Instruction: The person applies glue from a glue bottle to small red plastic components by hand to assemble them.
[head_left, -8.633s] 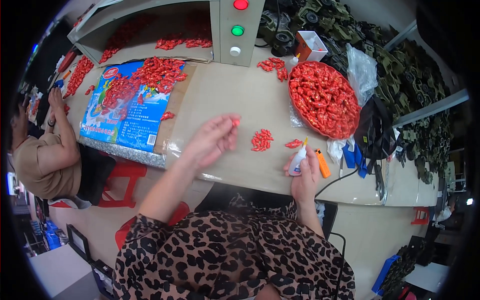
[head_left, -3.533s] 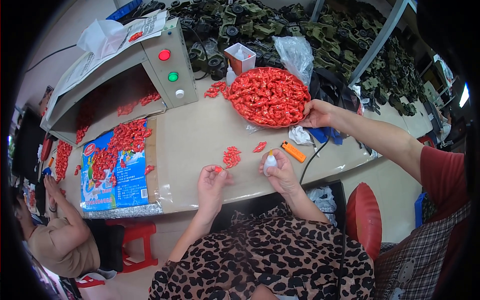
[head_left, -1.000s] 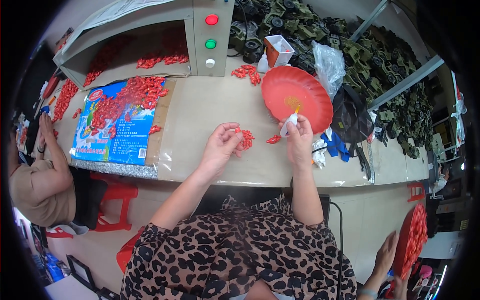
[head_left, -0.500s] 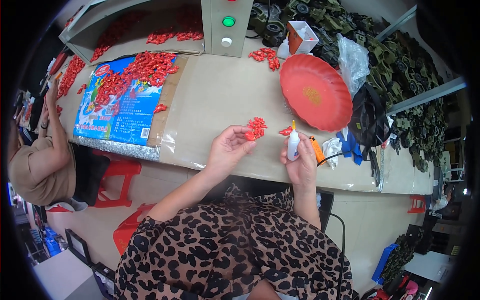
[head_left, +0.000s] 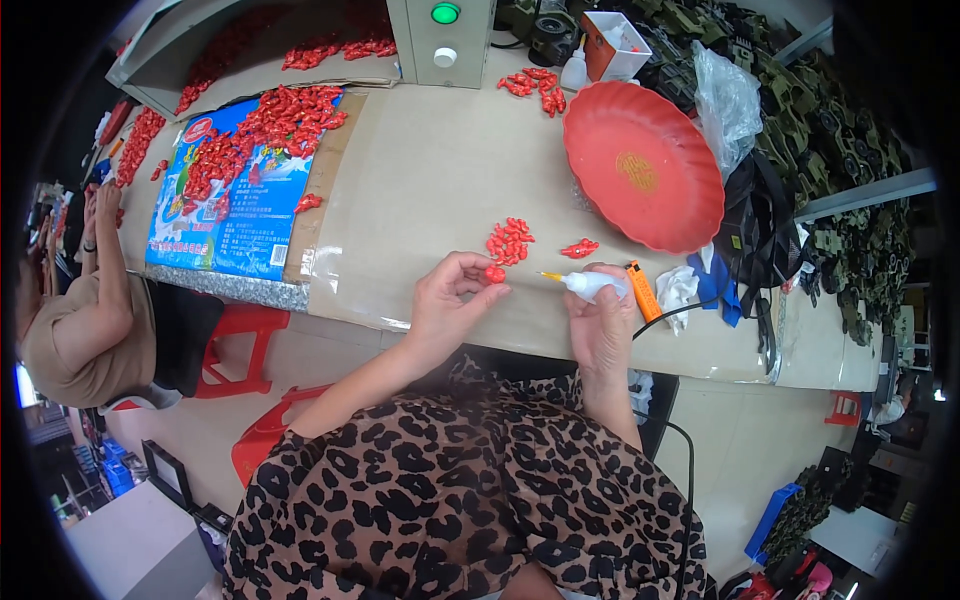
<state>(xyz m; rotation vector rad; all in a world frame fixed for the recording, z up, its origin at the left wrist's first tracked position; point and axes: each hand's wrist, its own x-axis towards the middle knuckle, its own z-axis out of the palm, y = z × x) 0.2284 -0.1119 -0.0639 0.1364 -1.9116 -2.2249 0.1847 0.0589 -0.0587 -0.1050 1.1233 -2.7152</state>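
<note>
My left hand [head_left: 448,305] pinches a small, round, shiny red piece [head_left: 495,273] between thumb and fingertips, just above the table. In my right hand [head_left: 603,335] lies a small white squeeze bottle [head_left: 590,286] with a yellow nozzle. It is tilted nearly level, its tip pointing left toward the red piece, with a gap between them. Beyond my left fingertips sits a small heap of red pieces [head_left: 511,241]. A few more red pieces [head_left: 580,248] lie just beyond the bottle.
A red scalloped tray [head_left: 690,190] stands at the right, near an orange tool [head_left: 643,291] and a crumpled tissue [head_left: 677,290]. Many red pieces cover a blue printed sheet [head_left: 250,240] at the left. Grey equipment [head_left: 440,60] stands behind. A co-worker [head_left: 90,310] sits at far left.
The bottle has gone from upright to nearly level, its nozzle now toward my left hand. The red piece held in my left hand now shows apart from the heap. The view has shifted slightly.
</note>
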